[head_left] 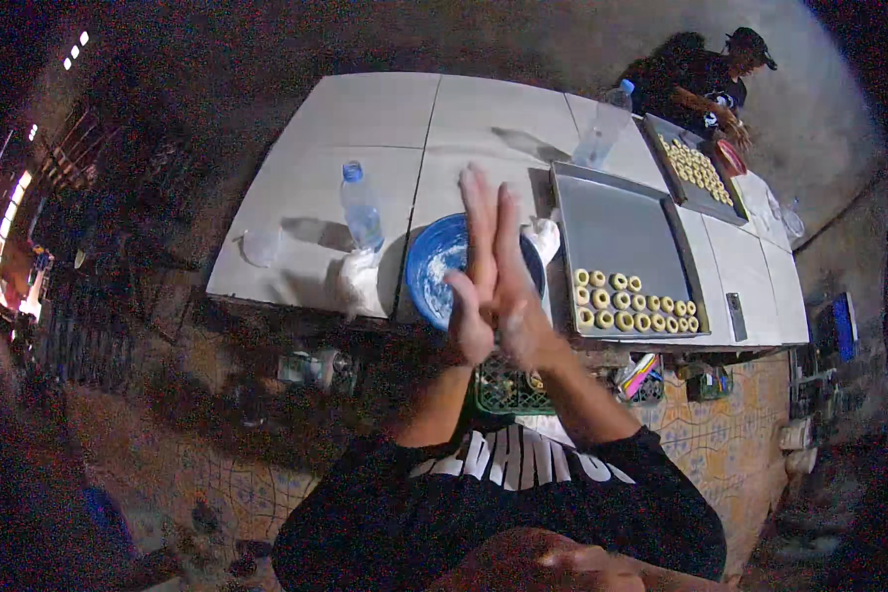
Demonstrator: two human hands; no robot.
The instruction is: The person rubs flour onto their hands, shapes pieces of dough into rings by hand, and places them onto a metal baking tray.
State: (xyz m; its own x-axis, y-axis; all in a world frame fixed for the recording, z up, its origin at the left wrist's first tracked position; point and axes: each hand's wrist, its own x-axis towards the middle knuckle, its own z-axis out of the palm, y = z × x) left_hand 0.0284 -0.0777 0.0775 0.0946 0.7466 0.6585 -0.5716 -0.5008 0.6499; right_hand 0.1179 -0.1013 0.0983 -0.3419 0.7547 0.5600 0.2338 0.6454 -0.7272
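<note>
Above a blue bowl (421, 264) holding white powder, my left hand (476, 281) and my right hand (510, 286) are held palm to palm. Both sets of fingers stretch straight out, pointing away from me, and pale powder dusts the skin. Whether anything lies between the palms is hidden. Close to the right of the bowl is a dark metal tray (617, 222) with rows of small pale dough rings (624, 321) along its near end. White bags (360, 281) flank the bowl.
A water bottle (361, 207) stands left; a larger bottle (604, 128) lies farther right. A phone (735, 316) rests by the table's right edge. Across the table, a person (715, 89) in a dark cap works beside another filled tray (696, 173). Below the near edge is a green crate (508, 388).
</note>
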